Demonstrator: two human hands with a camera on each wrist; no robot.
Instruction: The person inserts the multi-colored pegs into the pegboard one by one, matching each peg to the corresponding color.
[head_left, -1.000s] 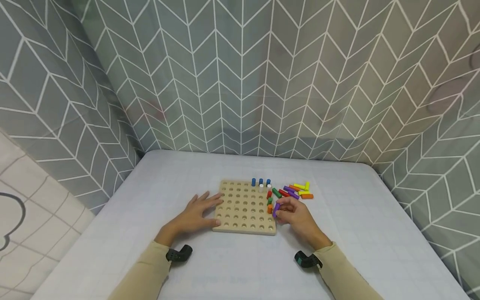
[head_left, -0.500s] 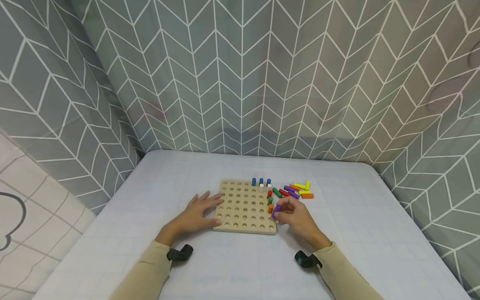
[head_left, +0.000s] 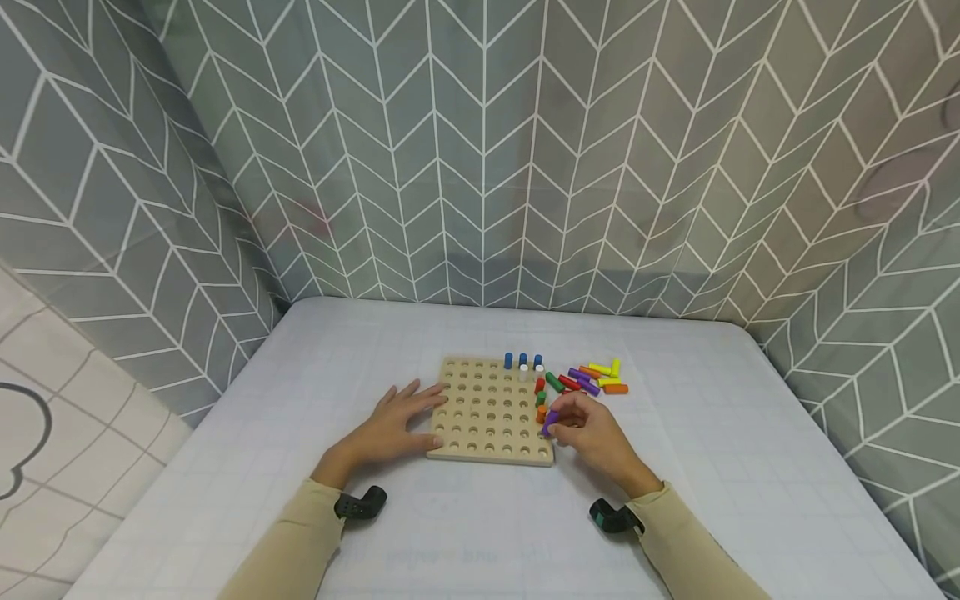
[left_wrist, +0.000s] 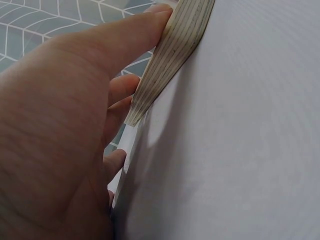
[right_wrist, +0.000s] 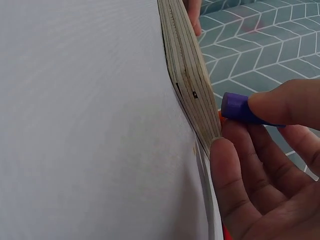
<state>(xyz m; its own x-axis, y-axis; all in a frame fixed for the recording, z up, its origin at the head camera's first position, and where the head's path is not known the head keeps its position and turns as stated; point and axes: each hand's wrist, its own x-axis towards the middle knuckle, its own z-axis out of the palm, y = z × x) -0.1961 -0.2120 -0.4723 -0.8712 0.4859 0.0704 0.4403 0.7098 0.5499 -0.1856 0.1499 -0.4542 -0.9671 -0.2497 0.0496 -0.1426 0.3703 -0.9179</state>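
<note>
A square wooden pegboard (head_left: 480, 408) with rows of holes lies on the table. My left hand (head_left: 393, 425) rests on its left edge with fingers spread; in the left wrist view the thumb (left_wrist: 130, 37) touches the board's layered side. A purple peg (right_wrist: 242, 107) is pinched between my right hand's (head_left: 596, 437) thumb and fingers, tilted above the board's right edge. Just beyond it an orange peg (head_left: 541, 413) stands in the right column. Behind that stand a green peg (head_left: 541, 398), a red peg (head_left: 540, 385), two white pegs (head_left: 523, 372) and three blue pegs (head_left: 522, 359).
Loose pegs lie in a pile right of the board, among them a green peg (head_left: 554, 382), a yellow peg (head_left: 616, 367) and an orange peg (head_left: 617, 389). A white cloth covers the table (head_left: 375, 333). Patterned curtains (head_left: 483, 167) hang behind it.
My right hand has shifted the purple peg slightly left over the board's right edge and tilted it more. The left hand keeps its place on the board.
</note>
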